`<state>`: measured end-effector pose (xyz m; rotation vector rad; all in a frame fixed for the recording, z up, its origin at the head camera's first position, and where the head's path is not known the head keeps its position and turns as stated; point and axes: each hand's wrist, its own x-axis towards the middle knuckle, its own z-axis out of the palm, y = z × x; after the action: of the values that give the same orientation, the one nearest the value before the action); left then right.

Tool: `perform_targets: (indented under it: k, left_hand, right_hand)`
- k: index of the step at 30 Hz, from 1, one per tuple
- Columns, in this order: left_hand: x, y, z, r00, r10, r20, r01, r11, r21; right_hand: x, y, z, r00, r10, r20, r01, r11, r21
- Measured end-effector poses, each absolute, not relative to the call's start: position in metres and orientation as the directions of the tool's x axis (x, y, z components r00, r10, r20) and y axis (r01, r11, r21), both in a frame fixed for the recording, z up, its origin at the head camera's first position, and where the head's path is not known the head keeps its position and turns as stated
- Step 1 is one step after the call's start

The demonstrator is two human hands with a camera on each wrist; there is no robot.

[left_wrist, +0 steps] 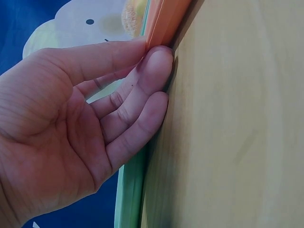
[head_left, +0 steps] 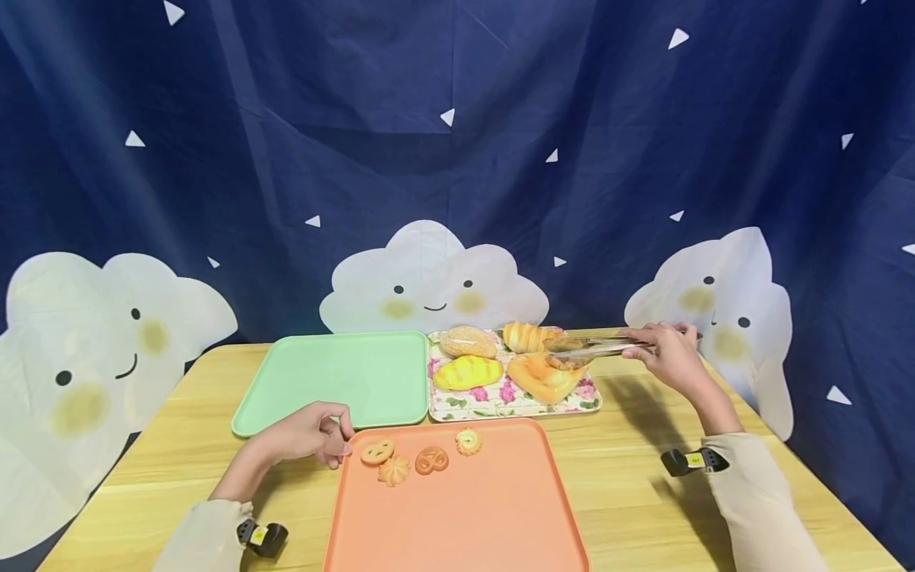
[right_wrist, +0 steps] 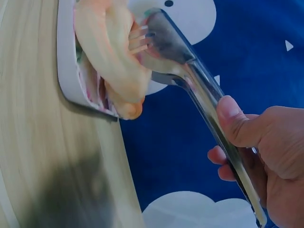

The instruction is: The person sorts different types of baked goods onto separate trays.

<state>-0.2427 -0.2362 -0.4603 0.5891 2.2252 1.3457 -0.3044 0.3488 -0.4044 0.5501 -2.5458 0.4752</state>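
My right hand (head_left: pixel 669 355) holds metal tongs (head_left: pixel 604 346) level above the right side of a floral tray (head_left: pixel 457 407). The tips of the tongs are at a folded, golden bread (head_left: pixel 541 380) and a ridged bread roll (head_left: pixel 524 338); whether they grip either one I cannot tell. Also on that tray lie a seeded bun (head_left: pixel 468 342) and a yellow bread (head_left: pixel 468 372). In the right wrist view, thumb and fingers close around the tongs (right_wrist: pixel 204 102). At the far left corner of an orange tray (head_left: pixel 457 524), my left hand (head_left: pixel 307 433) pinches the rim between thumb and fingers.
Several cookies lie at the orange tray's far end: a round one (head_left: pixel 376 452), a flower-shaped one (head_left: pixel 394 470), a pretzel-shaped one (head_left: pixel 432 460) and a cream-topped one (head_left: pixel 468 442). A green tray (head_left: pixel 343 381) sits left of the floral tray. Behind the wooden table (head_left: pixel 629 508) hangs a blue curtain (head_left: pixel 457 175).
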Motion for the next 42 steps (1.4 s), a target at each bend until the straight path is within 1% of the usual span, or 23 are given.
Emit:
perform_targets:
  k: [6,13,19,24,30,38,42]
  left_hand:
    - [-0.243,-0.236,-0.462,-0.796,0.580,-0.175,0.109,0.421,0.900]
    - [-0.243,-0.238,-0.462,-0.795,0.581,-0.174,0.110,0.420,0.901]
    - [-0.242,-0.238,-0.459,-0.797,0.577,-0.176,0.105,0.420,0.901]
    - [-0.241,-0.237,-0.458,-0.800,0.573,-0.179,0.101,0.422,0.901]
    - [-0.241,-0.235,-0.460,-0.796,0.582,-0.169,0.114,0.417,0.902]
    - [-0.241,-0.235,-0.461,-0.798,0.582,-0.155,0.136,0.426,0.895]
    - [-0.241,-0.235,-0.459,-0.805,0.570,-0.165,0.126,0.436,0.891]
  right_hand:
    - [-0.307,0.356,-0.409,-0.826,-0.309,0.471,-0.457,0.857,-0.240]
    - [-0.311,0.356,-0.413,-0.876,-0.303,0.376,-0.426,0.851,-0.306]
    - [-0.311,0.353,-0.411,-0.887,-0.306,0.346,-0.418,0.850,-0.321]
    - [-0.307,0.353,-0.405,-0.897,-0.309,0.317,-0.415,0.837,-0.357]
    - [-0.304,0.354,-0.398,-0.885,-0.296,0.359,-0.421,0.837,-0.348]
    - [-0.303,0.346,-0.395,-0.832,-0.316,0.456,-0.500,0.784,-0.368]
    - [-0.300,0.334,-0.391,-0.831,-0.329,0.448,-0.504,0.786,-0.357]
